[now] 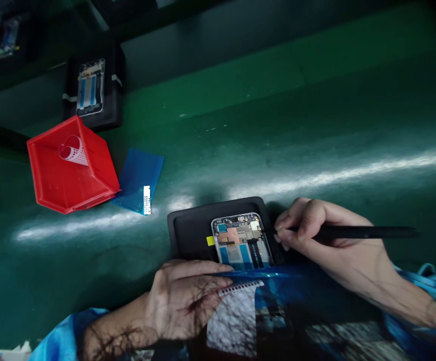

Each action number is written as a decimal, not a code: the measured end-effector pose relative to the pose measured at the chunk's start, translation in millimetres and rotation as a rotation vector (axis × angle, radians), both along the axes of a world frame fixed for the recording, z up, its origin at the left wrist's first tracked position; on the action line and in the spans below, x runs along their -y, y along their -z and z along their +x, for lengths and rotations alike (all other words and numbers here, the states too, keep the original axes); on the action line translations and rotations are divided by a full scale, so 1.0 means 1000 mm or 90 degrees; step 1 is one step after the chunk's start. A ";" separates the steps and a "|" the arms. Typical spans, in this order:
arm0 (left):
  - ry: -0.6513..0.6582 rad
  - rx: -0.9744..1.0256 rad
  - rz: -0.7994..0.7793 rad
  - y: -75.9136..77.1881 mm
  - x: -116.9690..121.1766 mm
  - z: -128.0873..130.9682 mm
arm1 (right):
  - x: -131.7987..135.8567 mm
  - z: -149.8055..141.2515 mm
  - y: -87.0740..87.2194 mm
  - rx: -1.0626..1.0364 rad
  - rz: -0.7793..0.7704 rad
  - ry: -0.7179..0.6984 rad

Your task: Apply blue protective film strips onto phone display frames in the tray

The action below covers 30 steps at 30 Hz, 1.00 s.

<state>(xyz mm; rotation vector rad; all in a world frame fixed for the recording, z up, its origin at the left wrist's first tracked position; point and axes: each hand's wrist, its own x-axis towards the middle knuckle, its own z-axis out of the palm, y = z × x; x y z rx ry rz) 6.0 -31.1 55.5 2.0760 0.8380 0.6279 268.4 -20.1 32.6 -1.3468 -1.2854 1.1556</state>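
An opened phone [239, 235], its circuit board and blue strips showing, lies in a black tray [192, 239] with a yellow tab at its left side. My right hand [326, 233] pinches a slim black pen-like tool [368, 232], whose tip is close to the phone's upper right edge. At the phone's lower end, my left hand [191, 298] is closed on the edge of a blue plastic sheet [263, 273]. Below that edge hangs a white sheet with a row of dark dots [236, 318]. My left thumb and the phone's lower end are hidden.
A red bin [101, 165] with a rolled white dotted strip [77, 151] inside stands at the left. Beside it lies a blue sheet [140, 173] with a white dotted label [147, 200]. Another opened phone [92, 87] rests in a black holder behind, on the green table [315, 125].
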 end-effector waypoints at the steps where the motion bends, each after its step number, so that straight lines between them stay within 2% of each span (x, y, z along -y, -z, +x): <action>1: 0.000 0.001 0.004 -0.001 0.000 0.000 | 0.000 0.000 0.000 0.004 0.004 -0.002; 14: -0.011 -0.029 0.017 -0.001 -0.001 0.000 | 0.013 0.001 0.001 0.078 0.069 -0.061; 20: -0.001 -0.046 0.023 -0.003 -0.003 0.001 | 0.013 0.001 -0.003 0.114 0.110 -0.044; 25: -0.005 -0.035 0.035 -0.004 -0.003 0.001 | 0.012 0.001 -0.002 0.130 0.107 -0.061; 30: -0.021 0.001 0.000 -0.004 -0.002 0.003 | 0.014 0.003 -0.007 0.146 0.115 -0.053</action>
